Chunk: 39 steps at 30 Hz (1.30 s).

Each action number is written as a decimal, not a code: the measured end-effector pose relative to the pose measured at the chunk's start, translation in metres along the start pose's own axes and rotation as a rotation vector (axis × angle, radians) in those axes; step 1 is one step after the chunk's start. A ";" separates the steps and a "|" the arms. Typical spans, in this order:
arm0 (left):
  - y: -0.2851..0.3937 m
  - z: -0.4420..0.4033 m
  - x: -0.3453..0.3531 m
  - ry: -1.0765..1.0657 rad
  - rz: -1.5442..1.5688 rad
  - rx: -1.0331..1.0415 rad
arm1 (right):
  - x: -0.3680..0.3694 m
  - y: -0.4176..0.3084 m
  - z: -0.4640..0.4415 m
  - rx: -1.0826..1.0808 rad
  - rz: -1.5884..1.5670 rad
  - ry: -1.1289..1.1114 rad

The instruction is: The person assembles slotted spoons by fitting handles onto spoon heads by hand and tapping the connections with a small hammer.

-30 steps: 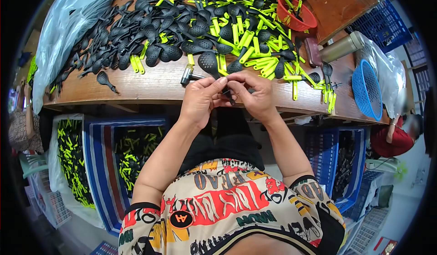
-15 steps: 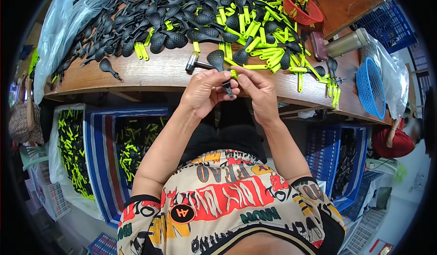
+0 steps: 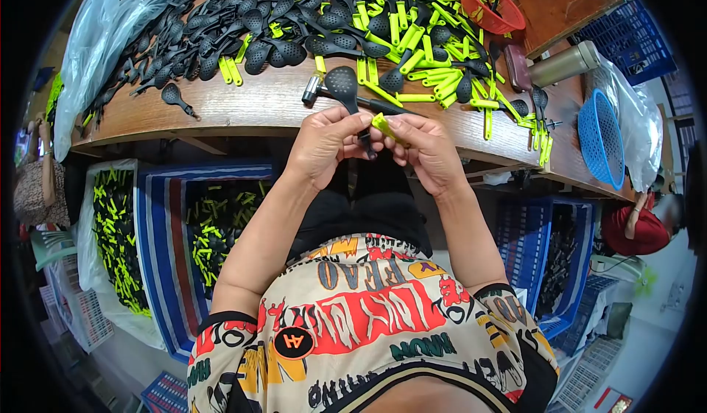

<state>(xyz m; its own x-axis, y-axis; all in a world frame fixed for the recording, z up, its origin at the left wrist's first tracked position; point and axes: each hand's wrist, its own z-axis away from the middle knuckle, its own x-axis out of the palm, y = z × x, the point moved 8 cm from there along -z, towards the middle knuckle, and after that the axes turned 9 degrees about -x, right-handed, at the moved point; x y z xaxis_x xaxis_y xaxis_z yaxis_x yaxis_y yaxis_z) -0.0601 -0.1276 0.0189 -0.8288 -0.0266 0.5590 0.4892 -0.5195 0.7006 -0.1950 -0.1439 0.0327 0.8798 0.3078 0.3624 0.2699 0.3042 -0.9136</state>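
Observation:
My left hand (image 3: 318, 146) is closed round the stem of a black slotted spoon (image 3: 342, 84), whose perforated bowl points away from me. Its lower end shows beneath my fingers. Pinched in my right hand (image 3: 431, 151) is a lime-green handle piece (image 3: 384, 125), held slantwise close beside the spoon's stem. Fingers hide part of both, so I cannot tell whether they touch. Just beyond my hands a hammer (image 3: 311, 91) with a metal head and dark handle lies on the wooden table (image 3: 254, 103).
Black spoons (image 3: 280, 52) and green handles (image 3: 442, 89) are heaped across the table. A red basket (image 3: 492, 16), a metal flask (image 3: 563, 67) and a blue basket (image 3: 600, 140) stand right. Filled crates (image 3: 166, 266) sit below. A person in red (image 3: 630, 229) is at far right.
The spoon's bowl has shifted slightly left and away from me. My right hand has turned the green handle piece, so more of its length shows.

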 end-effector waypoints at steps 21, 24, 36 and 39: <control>-0.006 0.004 -0.005 0.165 0.281 0.229 | 0.005 -0.024 0.013 -0.569 0.536 0.239; -0.003 0.007 -0.002 0.172 0.256 0.260 | 0.005 -0.025 0.013 -0.591 0.529 0.242; 0.008 0.011 -0.004 0.198 0.001 0.384 | 0.001 -0.017 0.007 -0.547 0.462 0.216; 0.010 0.014 -0.004 0.207 -0.018 0.450 | 0.001 -0.014 0.003 -0.535 0.467 0.222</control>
<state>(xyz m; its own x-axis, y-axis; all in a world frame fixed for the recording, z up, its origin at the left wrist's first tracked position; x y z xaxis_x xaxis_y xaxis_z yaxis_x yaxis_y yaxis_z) -0.0477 -0.1210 0.0299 -0.8522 -0.2135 0.4776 0.5056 -0.1019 0.8567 -0.1994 -0.1449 0.0461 0.9926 0.0910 -0.0802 -0.0481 -0.3117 -0.9489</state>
